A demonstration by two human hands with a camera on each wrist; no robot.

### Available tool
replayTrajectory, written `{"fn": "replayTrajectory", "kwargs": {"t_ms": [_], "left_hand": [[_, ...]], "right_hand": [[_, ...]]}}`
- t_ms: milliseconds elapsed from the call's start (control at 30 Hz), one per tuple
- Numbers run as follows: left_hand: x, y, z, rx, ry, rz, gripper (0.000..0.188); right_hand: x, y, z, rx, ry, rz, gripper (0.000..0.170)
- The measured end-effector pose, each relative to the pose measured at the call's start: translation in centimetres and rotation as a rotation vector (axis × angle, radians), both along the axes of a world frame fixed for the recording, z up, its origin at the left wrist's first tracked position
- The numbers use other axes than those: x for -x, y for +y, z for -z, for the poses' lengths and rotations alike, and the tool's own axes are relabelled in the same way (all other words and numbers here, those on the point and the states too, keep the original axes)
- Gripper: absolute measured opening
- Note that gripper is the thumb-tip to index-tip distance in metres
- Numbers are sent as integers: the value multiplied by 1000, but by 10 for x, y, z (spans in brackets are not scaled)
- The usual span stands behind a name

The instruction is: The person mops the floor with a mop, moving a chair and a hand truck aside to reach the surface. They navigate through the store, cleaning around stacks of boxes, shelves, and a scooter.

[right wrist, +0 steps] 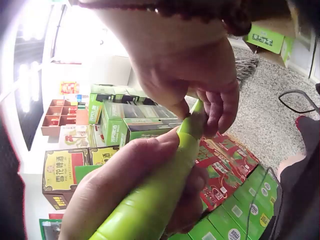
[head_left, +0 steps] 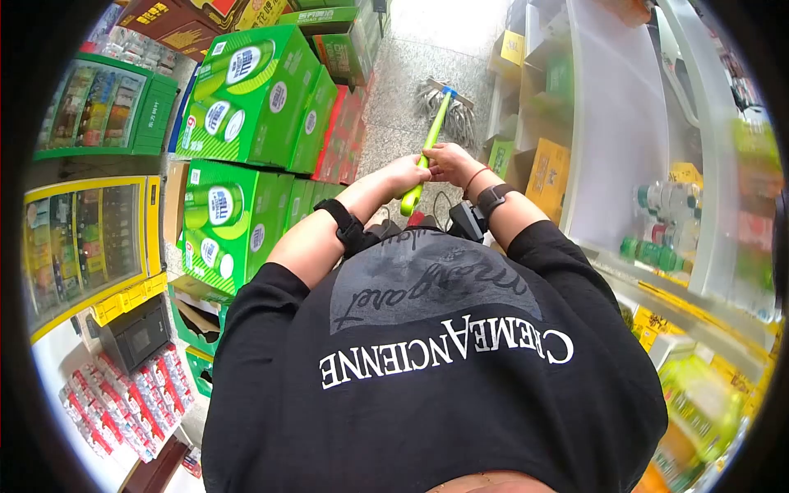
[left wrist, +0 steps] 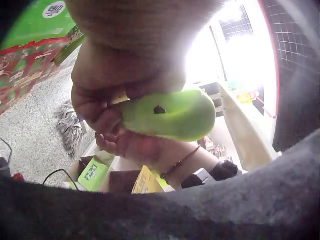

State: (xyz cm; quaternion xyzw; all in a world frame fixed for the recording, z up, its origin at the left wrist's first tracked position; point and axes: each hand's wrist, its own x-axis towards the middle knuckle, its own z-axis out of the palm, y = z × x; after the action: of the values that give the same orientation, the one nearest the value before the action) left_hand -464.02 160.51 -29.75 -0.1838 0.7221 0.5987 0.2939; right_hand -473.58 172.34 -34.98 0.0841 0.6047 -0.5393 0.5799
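Note:
A mop with a lime-green handle point(head_left: 437, 130) slants away from the body, its grey string head point(head_left: 454, 122) down on the speckled floor. My left hand point(head_left: 406, 175) grips the handle near its upper end. Just beyond it, my right hand point(head_left: 451, 162) holds the same handle lower down, thumb and fingers around it. In the left wrist view, the rounded handle end point(left wrist: 180, 116) with a small hole sticks out past the left hand point(left wrist: 102, 97). The right wrist view has the right hand point(right wrist: 200, 75) farther along the handle than the left hand point(right wrist: 125, 180).
Green drink cartons point(head_left: 246, 94) are stacked along the left, with red cartons point(head_left: 343, 131) beyond. On the right stand a white shelf unit point(head_left: 612, 123) with bottles point(head_left: 662, 201) and an orange carton point(head_left: 548, 177). A thin dark cable point(right wrist: 300, 95) loops near the feet.

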Motion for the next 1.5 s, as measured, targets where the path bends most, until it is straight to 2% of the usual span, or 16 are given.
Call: {"fn": "replayTrajectory", "kwargs": {"t_ms": [133,200,233,300,333,433,500,567,600,767,833,1000,1267,1333,1467,1500], "left_hand": [[57,-10,-17,54,-49,48,36],[90,-17,-24,93,-44,104,37],[108,-22,-24,135,-34,159,38],[143,-34,-21,162,16,179,37],[161,-42,-19,118,7,166,37],[215,-71,2,48,-20,149,37],[254,-87,9,-23,6,102,37],[289,-99,-1,45,-30,106,37],[308,-107,-9,125,-66,129,37],[367,-131,-1,-57,-140,89,37],[390,-141,3,-91,-116,11,32],[450,-164,-6,43,-99,99,33],[584,-173,-18,48,-91,-15,40],[633,-176,33,62,-69,3,38],[694,-185,19,32,-82,-96,31],[701,-188,18,-10,-78,-158,31]], "right_hand": [[60,-7,19,-35,41,-29,25],[98,-8,64,228,715,-515,26],[114,-12,64,228,717,-520,26],[134,-35,-10,-68,93,-54,26],[159,-35,10,65,249,-312,25],[208,-66,-8,-11,124,-135,25],[246,-78,-4,-43,360,-347,26],[278,-96,1,6,147,-110,33],[297,-96,-3,62,569,-419,41],[353,-115,-2,229,734,-327,37],[372,-135,-15,-20,34,101,26],[434,-161,-5,-51,116,4,25],[578,-173,-2,58,90,-75,22],[618,-182,-2,64,75,-75,24],[693,-199,-12,35,46,-105,24],[711,-203,-6,81,218,-313,26]]}}
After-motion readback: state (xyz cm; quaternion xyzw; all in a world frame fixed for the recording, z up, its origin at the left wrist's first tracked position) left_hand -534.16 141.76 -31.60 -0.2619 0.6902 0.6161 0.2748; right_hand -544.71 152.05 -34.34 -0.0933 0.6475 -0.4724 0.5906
